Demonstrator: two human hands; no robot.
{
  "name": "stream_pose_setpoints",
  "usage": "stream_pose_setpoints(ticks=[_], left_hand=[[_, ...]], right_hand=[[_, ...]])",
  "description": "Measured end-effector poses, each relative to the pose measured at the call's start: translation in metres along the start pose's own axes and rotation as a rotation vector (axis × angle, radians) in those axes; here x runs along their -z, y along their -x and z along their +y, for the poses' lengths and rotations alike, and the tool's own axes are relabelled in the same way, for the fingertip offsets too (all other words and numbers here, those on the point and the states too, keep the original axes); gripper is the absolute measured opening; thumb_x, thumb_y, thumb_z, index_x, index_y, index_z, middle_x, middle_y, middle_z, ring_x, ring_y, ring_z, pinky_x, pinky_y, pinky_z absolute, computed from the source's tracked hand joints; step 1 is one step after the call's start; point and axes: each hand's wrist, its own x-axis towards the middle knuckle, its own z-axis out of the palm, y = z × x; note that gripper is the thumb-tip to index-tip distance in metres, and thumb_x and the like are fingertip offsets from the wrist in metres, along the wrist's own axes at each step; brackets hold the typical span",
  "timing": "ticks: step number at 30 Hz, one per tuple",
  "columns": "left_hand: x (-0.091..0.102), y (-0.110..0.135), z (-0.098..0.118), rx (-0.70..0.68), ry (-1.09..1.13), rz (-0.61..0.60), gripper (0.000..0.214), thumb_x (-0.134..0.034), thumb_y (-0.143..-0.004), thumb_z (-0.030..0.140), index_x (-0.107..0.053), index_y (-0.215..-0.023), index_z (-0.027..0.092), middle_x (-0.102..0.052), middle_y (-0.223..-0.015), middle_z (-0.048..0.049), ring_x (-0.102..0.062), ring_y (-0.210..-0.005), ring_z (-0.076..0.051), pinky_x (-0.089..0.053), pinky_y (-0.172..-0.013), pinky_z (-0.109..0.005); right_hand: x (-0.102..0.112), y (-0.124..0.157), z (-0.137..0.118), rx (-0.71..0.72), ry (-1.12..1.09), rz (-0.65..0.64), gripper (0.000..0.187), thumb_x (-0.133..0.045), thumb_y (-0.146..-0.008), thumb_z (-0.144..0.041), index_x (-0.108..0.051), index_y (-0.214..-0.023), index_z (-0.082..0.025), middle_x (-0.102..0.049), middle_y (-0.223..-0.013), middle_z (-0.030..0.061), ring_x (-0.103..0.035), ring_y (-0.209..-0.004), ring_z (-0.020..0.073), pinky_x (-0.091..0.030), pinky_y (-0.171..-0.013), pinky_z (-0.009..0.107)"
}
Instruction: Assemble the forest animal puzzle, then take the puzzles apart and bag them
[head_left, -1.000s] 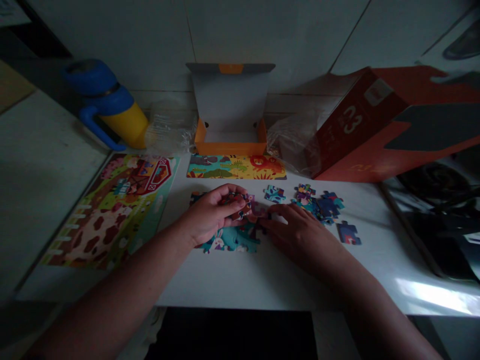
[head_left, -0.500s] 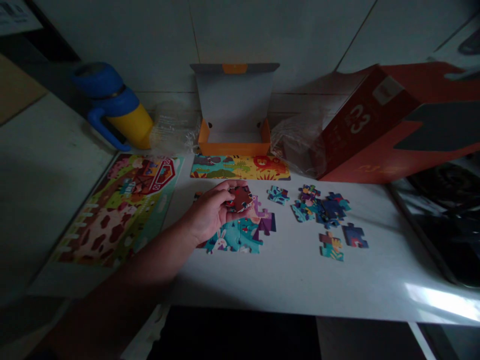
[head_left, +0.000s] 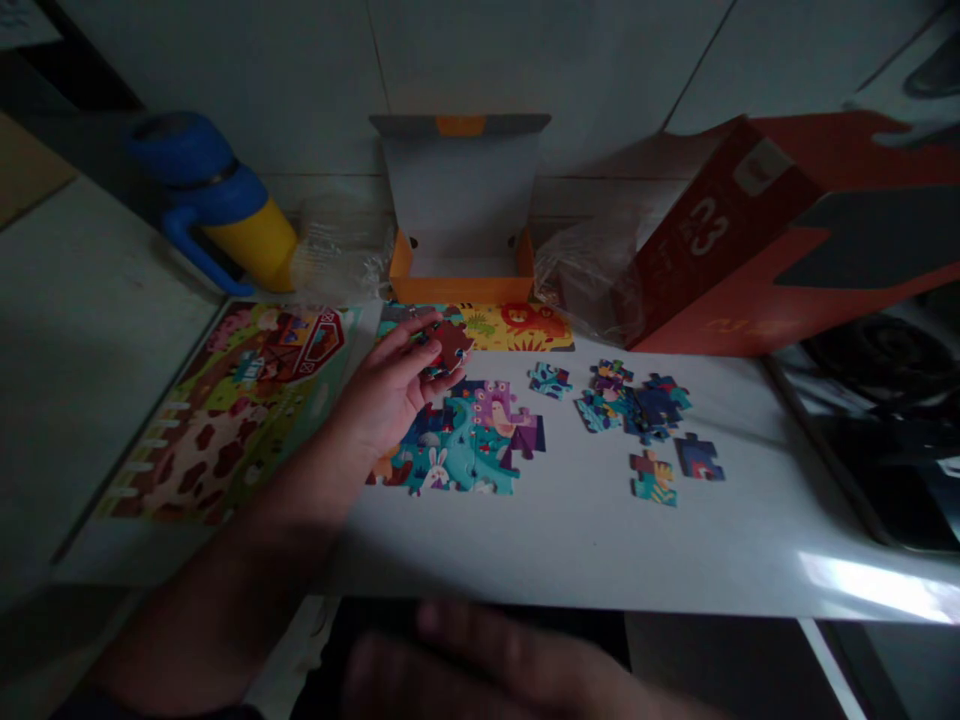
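Note:
My left hand is raised a little above the white table with its fingers closed on a dark red puzzle piece. Just below it lies the partly joined puzzle in teal and purple, with a rabbit on it. Several loose pieces lie to the right of that, and two more pieces sit nearer the front. My right hand is a dark blur at the bottom edge, close to the camera, and its fingers cannot be made out.
A finished farm puzzle lies at the left. A strip with a lion sits before an open orange box. A blue and yellow bottle, clear plastic bags and a big red box stand at the back.
My right hand left the puzzle and dropped back to the bottom edge. My left hand lifted the dark red piece up and away to the left, uncovering the joined puzzle.

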Motion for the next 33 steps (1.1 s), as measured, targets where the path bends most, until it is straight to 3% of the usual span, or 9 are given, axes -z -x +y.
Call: stream_pose_setpoints(ticks=[2,5,10,14,18,23,28,31,33], left_hand=[[0.004,-0.003,0.007,-0.049,0.009,0.026,0.041,-0.076,-0.086,0.012,-0.067,-0.125,0.02,-0.076,-0.115,-0.007,-0.078,-0.095,-0.02,-0.067,-0.08,-0.029],[0.009,-0.007,0.017,-0.096,0.024,0.071,0.037,-0.076,-0.086,0.012,-0.067,-0.121,0.021,-0.077,-0.112,-0.0037,-0.078,-0.093,-0.018,-0.066,-0.08,-0.026],[0.015,-0.009,0.028,-0.115,-0.012,0.117,0.033,-0.077,-0.087,0.016,-0.067,-0.118,0.022,-0.077,-0.108,-0.0034,-0.078,-0.094,-0.018,-0.065,-0.079,-0.025],[0.019,-0.008,0.028,-0.099,-0.085,0.098,0.037,-0.081,-0.085,0.018,-0.068,-0.119,0.022,-0.076,-0.107,-0.0037,-0.077,-0.09,-0.018,-0.065,-0.075,-0.026],[0.02,-0.001,0.022,0.088,-0.263,-0.099,0.041,-0.085,-0.083,0.022,-0.07,-0.121,0.022,-0.074,-0.103,-0.0046,-0.074,-0.084,-0.017,-0.065,-0.072,-0.029],[0.011,0.01,0.008,0.157,-0.4,-0.285,0.041,-0.087,-0.082,0.023,-0.072,-0.12,0.023,-0.073,-0.108,-0.0052,-0.072,-0.088,-0.016,-0.064,-0.074,-0.029],[0.006,0.013,0.0,0.173,-0.399,-0.395,0.04,-0.087,-0.083,0.024,-0.072,-0.12,0.025,-0.074,-0.109,-0.0065,-0.073,-0.089,-0.017,-0.064,-0.076,-0.03],[0.008,0.012,0.0,0.154,-0.407,-0.377,0.04,-0.087,-0.083,0.026,-0.072,-0.121,0.026,-0.073,-0.113,-0.0072,-0.072,-0.089,-0.018,-0.065,-0.073,-0.031],[0.01,0.011,0.001,0.134,-0.399,-0.333,0.039,-0.087,-0.083,0.026,-0.073,-0.12,0.025,-0.071,-0.109,-0.0058,-0.071,-0.086,-0.017,-0.066,-0.071,-0.031]], right_hand=[[-0.013,-0.009,0.02,0.029,-0.004,-0.136,0.036,-0.055,-0.106,-0.031,-0.07,-0.137,-0.022,-0.068,-0.146,0.0048,-0.065,-0.132,0.023,-0.062,-0.103,0.036],[-0.036,-0.013,0.047,-0.099,0.022,-0.373,0.05,-0.058,-0.104,-0.028,-0.056,-0.154,-0.022,-0.047,-0.164,0.0113,-0.049,-0.148,0.0363,-0.049,-0.117,0.059],[-0.054,-0.001,0.064,-0.247,0.012,-0.452,0.053,-0.059,-0.104,-0.026,-0.051,-0.156,-0.031,-0.042,-0.168,0.0057,-0.043,-0.153,0.0358,-0.043,-0.12,0.064],[-0.047,0.01,0.066,-0.235,0.011,-0.393,0.057,-0.06,-0.101,-0.021,-0.051,-0.157,-0.031,-0.044,-0.167,0.0066,-0.047,-0.15,0.0343,-0.046,-0.119,0.06],[-0.032,0.007,0.072,-0.279,-0.059,-0.276,0.043,-0.058,-0.101,-0.02,-0.062,-0.144,-0.024,-0.066,-0.147,0.0121,-0.065,-0.132,0.0321,-0.057,-0.107,0.052],[-0.014,-0.017,0.091,-0.697,-0.208,0.115,0.035,-0.059,-0.104,-0.033,-0.058,-0.137,-0.021,-0.076,-0.117,0.0131,-0.077,-0.095,0.0249,-0.063,-0.084,0.041],[-0.02,-0.033,0.112,-0.93,-0.59,0.098,0.038,-0.072,-0.094,-0.041,-0.062,-0.126,-0.023,-0.079,-0.103,0.0087,-0.077,-0.083,0.0229,-0.061,-0.069,0.035],[-0.028,-0.031,0.12,-0.981,-0.746,0.124,0.031,-0.071,-0.093,-0.041,-0.064,-0.118,-0.023,-0.08,-0.097,0.0083,-0.077,-0.08,0.023,-0.059,-0.066,0.035],[-0.031,-0.028,0.123,-0.991,-0.832,0.167,0.04,-0.073,-0.091,-0.041,-0.062,-0.126,-0.024,-0.081,-0.096,0.0079,-0.077,-0.083,0.024,-0.059,-0.067,0.035]])
